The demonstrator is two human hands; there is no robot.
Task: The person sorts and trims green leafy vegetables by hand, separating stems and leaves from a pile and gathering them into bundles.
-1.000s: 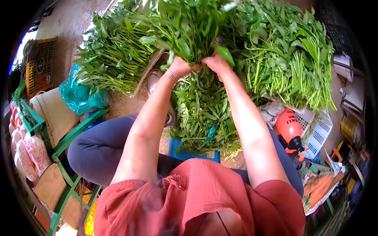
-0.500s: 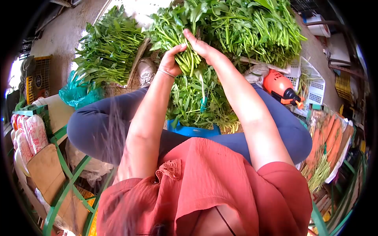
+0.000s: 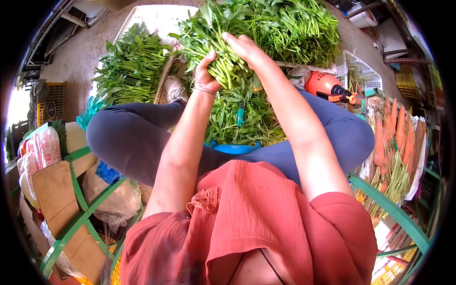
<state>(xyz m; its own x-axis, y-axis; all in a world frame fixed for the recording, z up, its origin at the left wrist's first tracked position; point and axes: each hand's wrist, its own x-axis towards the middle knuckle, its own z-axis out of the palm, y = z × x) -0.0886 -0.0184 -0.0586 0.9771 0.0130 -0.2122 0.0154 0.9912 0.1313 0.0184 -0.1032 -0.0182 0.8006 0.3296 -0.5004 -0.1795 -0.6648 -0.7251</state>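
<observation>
Between my two hands is a bunch of leafy green stems (image 3: 225, 69), its cut ends toward me and its leaves pointing away. My left hand (image 3: 206, 75) cups the bunch's left side, thumb up. My right hand (image 3: 242, 49) lies along its upper right side, fingers partly hidden by the stems. Below the bunch, loose greens (image 3: 247, 116) fill a blue container (image 3: 235, 148) between my legs. A teal tie (image 3: 240, 114) lies on these greens. Stacked greens stand at the left (image 3: 130, 66) and at the back right (image 3: 294, 33).
A red-orange spray bottle (image 3: 324, 85) lies right of my right knee, near white baskets (image 3: 363, 71). Carrots (image 3: 394, 133) are piled at the right. Green metal bars (image 3: 394, 209) flank me on both sides. Cardboard (image 3: 59, 199) and a teal bag (image 3: 90, 111) are at the left.
The bunch has come down and nearer, and its stem ends now point toward me. My hands have shifted from gripping around the stems to its two sides. The view has tilted, showing more carrots.
</observation>
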